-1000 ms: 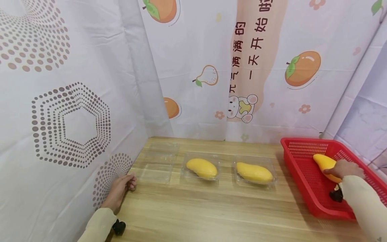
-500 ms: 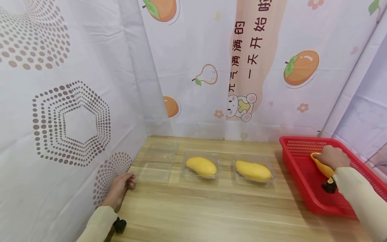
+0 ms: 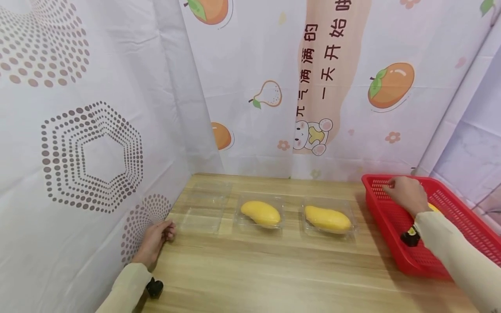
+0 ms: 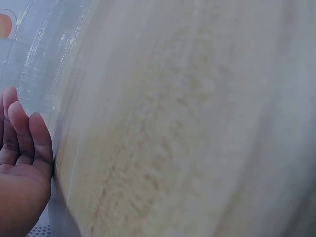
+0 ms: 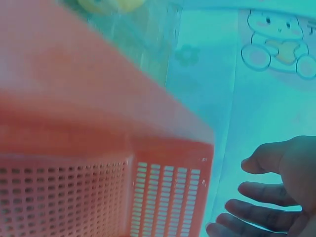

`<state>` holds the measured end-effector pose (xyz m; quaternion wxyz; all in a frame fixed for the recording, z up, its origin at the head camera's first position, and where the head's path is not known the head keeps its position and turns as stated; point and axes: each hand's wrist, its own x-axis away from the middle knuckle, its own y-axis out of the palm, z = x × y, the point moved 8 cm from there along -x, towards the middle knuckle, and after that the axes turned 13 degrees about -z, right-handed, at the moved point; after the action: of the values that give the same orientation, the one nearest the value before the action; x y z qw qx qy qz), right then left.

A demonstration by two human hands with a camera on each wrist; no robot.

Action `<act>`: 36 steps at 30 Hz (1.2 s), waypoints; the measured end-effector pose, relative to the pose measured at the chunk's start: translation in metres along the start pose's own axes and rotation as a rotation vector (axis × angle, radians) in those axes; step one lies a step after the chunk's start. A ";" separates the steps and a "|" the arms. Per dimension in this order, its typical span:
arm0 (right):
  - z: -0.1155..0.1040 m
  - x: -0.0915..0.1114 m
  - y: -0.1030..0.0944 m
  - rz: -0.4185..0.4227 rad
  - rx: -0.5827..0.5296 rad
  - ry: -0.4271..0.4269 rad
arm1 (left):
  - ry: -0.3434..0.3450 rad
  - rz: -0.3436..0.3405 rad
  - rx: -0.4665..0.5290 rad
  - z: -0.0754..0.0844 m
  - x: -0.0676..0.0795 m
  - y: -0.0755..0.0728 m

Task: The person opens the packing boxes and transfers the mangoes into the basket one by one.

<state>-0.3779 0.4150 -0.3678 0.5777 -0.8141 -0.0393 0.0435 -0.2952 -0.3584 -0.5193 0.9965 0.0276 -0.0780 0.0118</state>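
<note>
My right hand (image 3: 409, 195) hovers over the left part of a red plastic basket (image 3: 387, 232). Its fingers (image 5: 261, 216) are spread and hold nothing in the right wrist view. Behind that wrist a yellow mango (image 3: 433, 208) shows in part inside the basket. Two more mangoes lie in clear plastic boxes: one mango (image 3: 261, 213) in the middle box (image 3: 239, 220), another mango (image 3: 328, 219) in the right box (image 3: 353, 215). On the table's left edge rests my left hand (image 3: 154, 243), loosely curled with nothing in it, beside a clear box (image 3: 201, 220) without fruit.
Another see-through plastic piece (image 3: 211, 191) lies behind the left box. Printed curtains (image 3: 250, 139) hang at the back and left of the wooden table (image 3: 274, 269). The basket's raised rim stands between the right hand and the right box.
My right hand has let go of the mango in the basket and moved left and up toward the basket's back left corner. The left hand has stayed in place.
</note>
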 end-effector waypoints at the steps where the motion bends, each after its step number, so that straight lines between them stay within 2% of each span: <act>1: -0.004 -0.001 0.000 0.006 -0.003 -0.012 | 0.001 0.000 -0.002 0.001 0.000 0.000; 10: -0.032 -0.004 0.012 -0.048 -0.004 -0.051 | 0.005 0.000 -0.013 0.003 0.002 0.002; 21: -0.078 0.003 0.022 -0.049 0.041 -0.124 | 0.013 -0.003 0.003 0.002 0.003 0.001; 31: -0.098 -0.002 0.036 -0.089 0.008 -0.104 | 0.041 0.027 0.014 0.007 0.004 0.001; 36: -0.110 -0.002 0.039 -0.092 -0.006 -0.128 | 0.045 0.033 0.018 0.006 0.004 0.002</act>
<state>-0.3664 0.2992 -0.3686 0.5728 -0.8088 -0.1139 0.0688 -0.2920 -0.3570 -0.5124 0.9974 0.0352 -0.0560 0.0295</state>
